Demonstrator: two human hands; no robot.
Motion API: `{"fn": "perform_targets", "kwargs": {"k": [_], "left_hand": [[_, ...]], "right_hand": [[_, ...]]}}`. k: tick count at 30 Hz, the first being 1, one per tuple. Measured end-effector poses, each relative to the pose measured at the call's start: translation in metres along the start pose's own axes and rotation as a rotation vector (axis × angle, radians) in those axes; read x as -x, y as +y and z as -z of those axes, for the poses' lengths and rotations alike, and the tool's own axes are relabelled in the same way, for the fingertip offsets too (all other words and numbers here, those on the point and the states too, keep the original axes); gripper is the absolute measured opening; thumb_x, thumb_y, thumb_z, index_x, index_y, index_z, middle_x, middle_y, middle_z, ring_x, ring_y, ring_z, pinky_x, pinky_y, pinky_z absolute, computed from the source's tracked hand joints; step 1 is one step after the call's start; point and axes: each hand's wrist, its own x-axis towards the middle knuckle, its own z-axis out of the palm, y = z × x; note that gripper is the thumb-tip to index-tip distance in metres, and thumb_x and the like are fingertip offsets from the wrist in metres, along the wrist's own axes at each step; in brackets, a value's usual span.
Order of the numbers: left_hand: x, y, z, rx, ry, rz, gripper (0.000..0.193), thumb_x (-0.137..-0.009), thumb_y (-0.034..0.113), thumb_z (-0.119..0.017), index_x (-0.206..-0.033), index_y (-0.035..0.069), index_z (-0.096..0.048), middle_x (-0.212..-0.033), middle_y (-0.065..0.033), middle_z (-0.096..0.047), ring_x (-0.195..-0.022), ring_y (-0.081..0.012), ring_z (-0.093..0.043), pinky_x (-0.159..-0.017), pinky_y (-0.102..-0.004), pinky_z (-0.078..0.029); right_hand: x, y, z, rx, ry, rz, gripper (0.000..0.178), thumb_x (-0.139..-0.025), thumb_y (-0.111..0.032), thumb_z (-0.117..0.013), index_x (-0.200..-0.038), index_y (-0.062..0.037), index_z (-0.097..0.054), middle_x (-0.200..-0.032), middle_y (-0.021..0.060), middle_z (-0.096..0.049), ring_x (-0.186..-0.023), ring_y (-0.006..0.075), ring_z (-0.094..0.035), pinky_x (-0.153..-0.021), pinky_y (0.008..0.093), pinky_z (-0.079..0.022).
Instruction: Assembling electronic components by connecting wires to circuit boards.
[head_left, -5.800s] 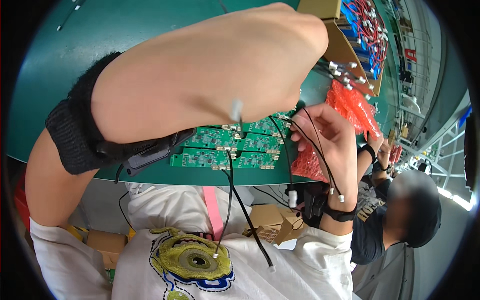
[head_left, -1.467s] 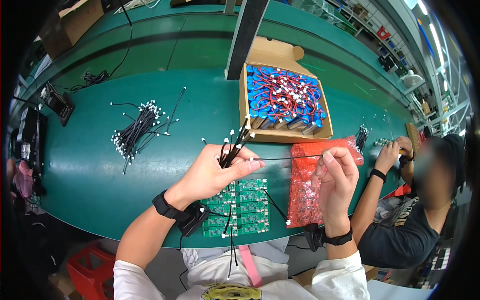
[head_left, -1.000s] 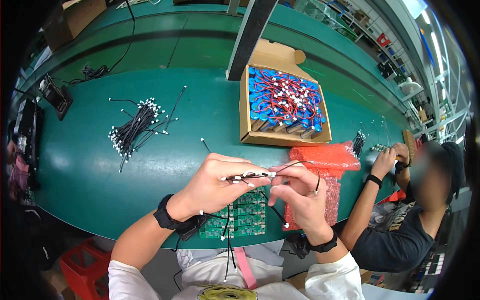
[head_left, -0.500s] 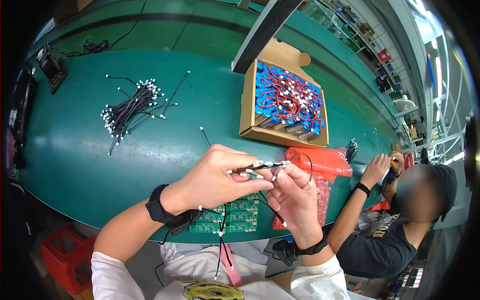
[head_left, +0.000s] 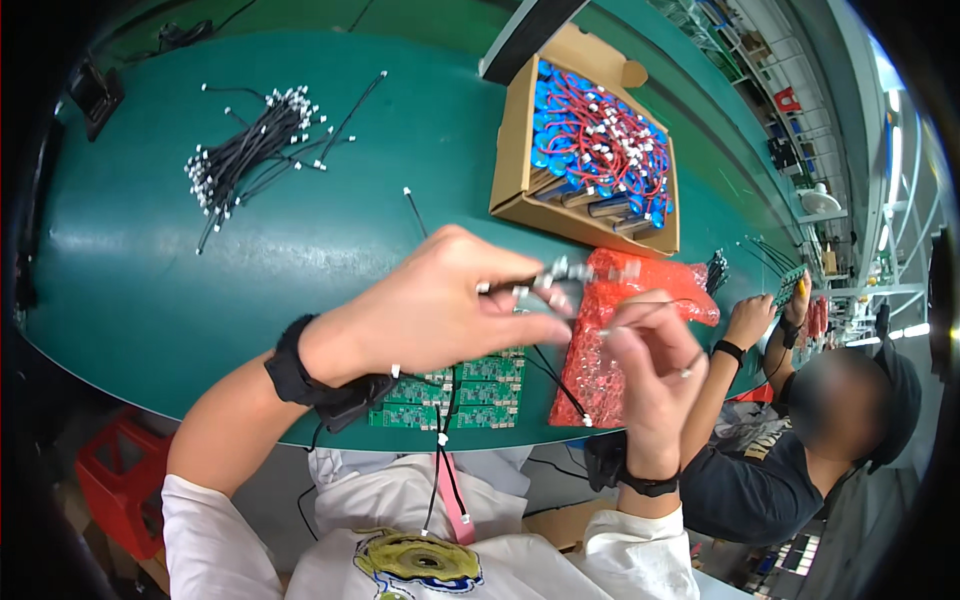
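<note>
My left hand (head_left: 420, 300) is closed around a small bunch of black cables (head_left: 510, 287) with white end plugs, blurred at its right end. Some of their tails hang below the hand, past the table edge. To its right, my right hand (head_left: 655, 375) is apart from it, thumb and fingers pinched on a thin black cable, smeared by motion. Green circuit boards (head_left: 490, 392) lie under my left forearm near the front edge, partly hidden. Behind my right hand is red bubble wrap (head_left: 592, 365). A single black cable (head_left: 415, 212) lies beyond my left hand.
A pile of black cables (head_left: 250, 150) lies on the green table (head_left: 120, 280) at the left. An open cardboard box (head_left: 512, 180) holds blue cylindrical parts with red wires. At the right, a co-worker (head_left: 770, 480) holds a green board. A red stool (head_left: 120, 470) stands lower left.
My right hand has moved away from the left hand, to the right, drawing a cable from the bunch. The view has shifted, and the co-worker's hands now hold a green board.
</note>
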Motion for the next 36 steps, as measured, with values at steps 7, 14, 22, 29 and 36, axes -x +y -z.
{"fn": "perform_targets", "kwargs": {"k": [7, 14, 22, 29, 36], "left_hand": [[-0.01, 0.009, 0.027, -0.038, 0.056, 0.474, 0.016, -0.096, 0.015, -0.072, -0.093, 0.0, -0.075, -0.066, 0.0042, -0.056, -0.061, -0.0023, -0.045, -0.054, -0.0232, -0.037], [0.009, -0.007, 0.019, -0.389, -0.118, 0.393, 0.022, -0.086, 0.015, -0.072, -0.095, -0.005, -0.072, -0.077, -0.0184, -0.063, -0.084, -0.0359, -0.061, -0.084, -0.0429, -0.049], [0.023, -0.022, 0.005, -0.632, -0.123, 0.321, 0.025, -0.082, 0.005, -0.074, -0.103, -0.007, -0.07, -0.095, -0.0235, -0.067, -0.102, -0.0414, -0.061, -0.089, -0.0478, -0.049], [0.03, -0.03, 0.007, -0.571, -0.025, 0.116, 0.018, -0.08, 0.002, -0.071, -0.096, -0.006, -0.068, -0.091, -0.0211, -0.066, -0.098, -0.0398, -0.061, -0.086, -0.0477, -0.049], [0.032, -0.031, 0.007, -0.587, -0.057, 0.131, 0.01, -0.079, 0.001, -0.07, -0.086, -0.003, -0.064, -0.091, -0.0176, -0.065, -0.097, -0.0382, -0.061, -0.084, -0.0474, -0.049]], "right_hand": [[0.052, 0.029, -0.009, 0.367, -0.071, -0.073, 0.009, -0.082, 0.009, -0.074, -0.089, 0.0032, -0.07, -0.093, 0.0106, -0.068, -0.081, 0.0169, -0.063, -0.069, 0.0274, -0.05], [0.051, 0.059, -0.033, 0.594, -0.137, 0.202, 0.019, -0.079, 0.012, -0.075, -0.095, 0.0023, -0.073, -0.091, 0.0126, -0.066, -0.074, 0.0252, -0.065, -0.067, 0.0319, -0.052], [0.051, 0.057, -0.027, 0.794, -0.237, 0.374, 0.03, -0.069, 0.012, -0.078, -0.097, -0.0002, -0.075, -0.092, 0.0113, -0.067, -0.077, 0.0268, -0.066, -0.065, 0.0351, -0.054], [0.05, 0.044, -0.021, 0.946, -0.326, 0.466, 0.034, -0.069, 0.008, -0.077, -0.103, 0.0023, -0.073, -0.091, 0.0126, -0.066, -0.078, 0.0273, -0.066, -0.065, 0.0354, -0.055], [0.045, 0.033, -0.023, 1.061, -0.437, 0.502, 0.03, -0.071, 0.004, -0.078, -0.101, 0.0023, -0.071, -0.091, 0.0123, -0.066, -0.077, 0.0258, -0.064, -0.059, 0.0344, -0.051]]}}
